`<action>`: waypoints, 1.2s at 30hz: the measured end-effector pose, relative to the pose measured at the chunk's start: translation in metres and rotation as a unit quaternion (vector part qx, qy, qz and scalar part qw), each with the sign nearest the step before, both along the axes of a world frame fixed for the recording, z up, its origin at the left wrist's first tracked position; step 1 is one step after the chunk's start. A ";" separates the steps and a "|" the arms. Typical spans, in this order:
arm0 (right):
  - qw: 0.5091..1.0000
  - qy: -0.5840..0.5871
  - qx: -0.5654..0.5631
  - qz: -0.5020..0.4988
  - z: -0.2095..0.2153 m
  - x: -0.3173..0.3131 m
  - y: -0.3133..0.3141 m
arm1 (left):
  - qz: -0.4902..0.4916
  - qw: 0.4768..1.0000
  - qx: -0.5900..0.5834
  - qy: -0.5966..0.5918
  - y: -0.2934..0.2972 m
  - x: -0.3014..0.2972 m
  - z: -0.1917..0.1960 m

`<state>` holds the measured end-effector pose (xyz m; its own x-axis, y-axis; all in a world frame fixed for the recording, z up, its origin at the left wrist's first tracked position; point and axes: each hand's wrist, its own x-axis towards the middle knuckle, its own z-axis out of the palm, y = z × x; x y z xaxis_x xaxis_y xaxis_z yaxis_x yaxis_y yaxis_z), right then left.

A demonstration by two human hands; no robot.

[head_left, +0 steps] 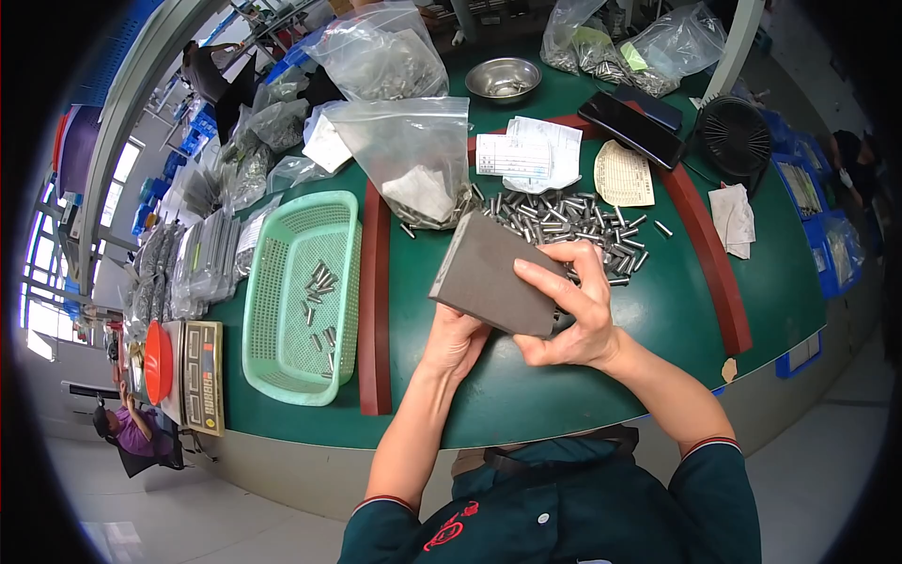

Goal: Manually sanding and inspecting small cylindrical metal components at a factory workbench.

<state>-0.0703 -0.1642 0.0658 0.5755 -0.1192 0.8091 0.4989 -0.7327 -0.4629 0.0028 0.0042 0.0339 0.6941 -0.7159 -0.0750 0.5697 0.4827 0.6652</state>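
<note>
Block, grey: left hand beneath, grip hidden; right hand half-curled, pinching edge.

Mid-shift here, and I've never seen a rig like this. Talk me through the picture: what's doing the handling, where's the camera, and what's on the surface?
No machine here: these are a person's bare hands. The camera sits on their head, looking down; its fisheye lens bends straight edges.

The left hand supports a dark, flat block from below, while the right hand touches its right end.

On the green table lie a pile of small metal pins, red-brown strips either side of it, and a pale green basket containing more pins. Farther back are a clear bag and a metal bowl.
</note>
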 end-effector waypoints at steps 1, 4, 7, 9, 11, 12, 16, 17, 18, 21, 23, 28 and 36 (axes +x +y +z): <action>1.000 -0.007 -0.005 -0.014 0.000 0.001 0.000 | -0.009 1.000 -0.010 -0.012 0.002 0.002 -0.001; 0.999 -0.035 -0.021 -0.036 -0.003 0.002 -0.002 | -0.047 0.995 -0.053 -0.064 0.004 0.011 -0.008; 0.996 -0.041 -0.069 0.030 -0.005 -0.005 0.014 | -0.003 0.994 0.104 0.010 0.003 0.001 -0.007; 0.999 -0.019 -0.012 -0.036 -0.004 0.006 -0.001 | -0.005 0.991 0.088 -0.104 0.003 0.002 -0.012; 0.993 0.014 -0.011 -0.119 -0.007 0.014 -0.026 | -0.133 0.969 -0.097 -0.185 0.004 0.018 -0.021; 0.994 -0.012 -0.030 -0.103 -0.007 0.009 -0.024 | -0.075 0.988 -0.041 -0.128 0.010 0.013 -0.023; 0.994 -0.048 -0.082 0.045 0.004 -0.005 0.016 | -0.078 0.995 -0.055 0.027 0.016 0.014 -0.056; 0.997 -0.027 -0.062 0.021 0.005 -0.001 0.006 | 0.091 0.988 0.115 0.053 -0.006 -0.013 0.005; 0.998 -0.002 -0.028 -0.052 -0.006 0.009 -0.004 | -0.028 0.999 -0.001 -0.043 0.002 0.006 -0.019; 0.995 -0.010 -0.015 -0.101 -0.010 0.008 -0.019 | -0.031 0.996 -0.013 -0.078 0.002 0.005 -0.007; 0.998 -0.034 -0.043 0.019 0.002 -0.006 0.004 | 0.092 0.983 0.145 0.059 -0.010 -0.013 0.012; 0.989 0.038 -0.008 -0.141 -0.008 0.017 -0.025 | -0.055 0.993 -0.051 -0.086 0.001 0.007 -0.002; 0.999 -0.004 -0.043 0.016 0.003 -0.011 0.013 | 0.102 0.986 0.130 -0.006 -0.010 -0.011 0.004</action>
